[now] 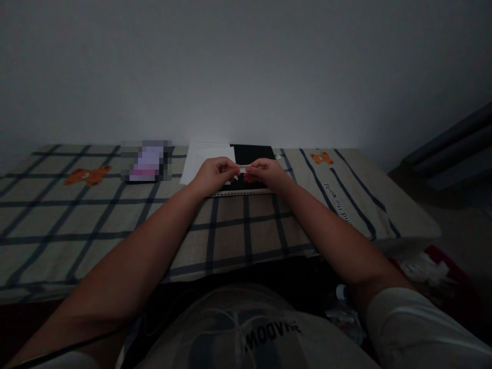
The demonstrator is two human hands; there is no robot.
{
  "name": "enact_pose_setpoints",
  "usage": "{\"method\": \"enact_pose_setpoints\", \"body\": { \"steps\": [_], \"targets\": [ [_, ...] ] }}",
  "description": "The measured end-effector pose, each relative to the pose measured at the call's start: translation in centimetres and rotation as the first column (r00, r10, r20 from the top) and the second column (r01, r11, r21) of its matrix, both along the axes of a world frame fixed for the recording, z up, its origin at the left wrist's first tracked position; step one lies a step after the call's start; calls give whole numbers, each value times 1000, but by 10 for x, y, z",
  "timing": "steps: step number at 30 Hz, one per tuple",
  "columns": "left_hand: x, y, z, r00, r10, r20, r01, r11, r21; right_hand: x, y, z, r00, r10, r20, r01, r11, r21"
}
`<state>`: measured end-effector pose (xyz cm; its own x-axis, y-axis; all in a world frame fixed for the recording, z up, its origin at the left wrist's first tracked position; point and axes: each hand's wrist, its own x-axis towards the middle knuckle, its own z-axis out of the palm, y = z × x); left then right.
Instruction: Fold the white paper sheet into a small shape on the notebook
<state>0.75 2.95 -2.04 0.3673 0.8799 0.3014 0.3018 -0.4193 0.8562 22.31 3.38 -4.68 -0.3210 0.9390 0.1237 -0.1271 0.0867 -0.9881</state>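
Observation:
Between my two hands is a small narrow strip of white paper, pinched at both ends. My left hand closes thumb and fingers on its left end, and my right hand grips the right end the same way. Both hands hover over a black notebook whose punched white edge faces me. White sheets of paper overlap the notebook's left part and reach past it. A small white scrap shows just under my left fingers. The picture is dark, so fine detail of the strip is lost.
A phone with a lit, blurred screen lies to the left on the checked tablecloth. Behind the table rises a plain wall. Below right are a plastic bottle and a red bin with crumpled white waste.

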Motion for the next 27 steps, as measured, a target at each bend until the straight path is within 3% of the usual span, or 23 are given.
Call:
{"method": "enact_pose_setpoints", "body": {
  "steps": [8,15,17,19,23,27],
  "targets": [
    [-1,3,-4,999,51,-10,-50,997,63,-1,0,-1,997,29,72,-31,999,30],
    [3,5,-13,996,73,-60,-68,994,85,2,0,6,981,-48,187,36,997,65],
    [3,7,-16,995,83,-49,-77,990,114,5,3,11,971,-101,216,89,994,63],
    [2,8,-16,991,107,-77,-92,980,176,12,8,14,949,-238,208,229,971,67],
    [-5,10,-13,963,85,-257,-7,957,289,44,25,14,774,-582,247,565,812,142],
    [-9,10,-11,931,56,-361,70,943,326,79,36,7,490,-726,482,664,669,333]
  ]
}}
